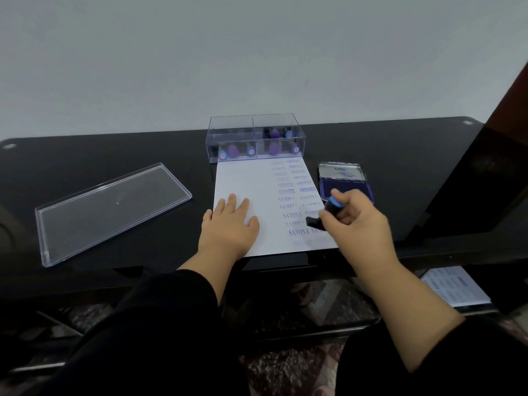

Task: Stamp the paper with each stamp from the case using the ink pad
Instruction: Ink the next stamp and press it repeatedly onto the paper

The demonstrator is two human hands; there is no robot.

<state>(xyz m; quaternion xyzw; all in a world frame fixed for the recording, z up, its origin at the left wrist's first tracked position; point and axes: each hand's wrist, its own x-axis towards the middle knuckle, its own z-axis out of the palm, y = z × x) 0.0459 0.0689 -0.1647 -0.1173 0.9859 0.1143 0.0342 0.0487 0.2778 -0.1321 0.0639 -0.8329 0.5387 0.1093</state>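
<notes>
A white paper lies on the black table, its right half printed with blue rows reading EXPRESS, AMENDED and SAMPLE. My left hand rests flat on the paper's lower left part. My right hand grips a black stamp with a blue cap, tilted over the paper's right edge near the lowest SAMPLE prints; its image is blurred. The open ink pad with a dark blue cushion lies just right of the paper. Behind the paper stands the clear stamp case, holding several stamps with blue and purple tops.
The case's clear lid lies upside down on the left of the table. A dark panel rises at the right. A printed sheet sits on a lower shelf at the right. The wall is close behind the table.
</notes>
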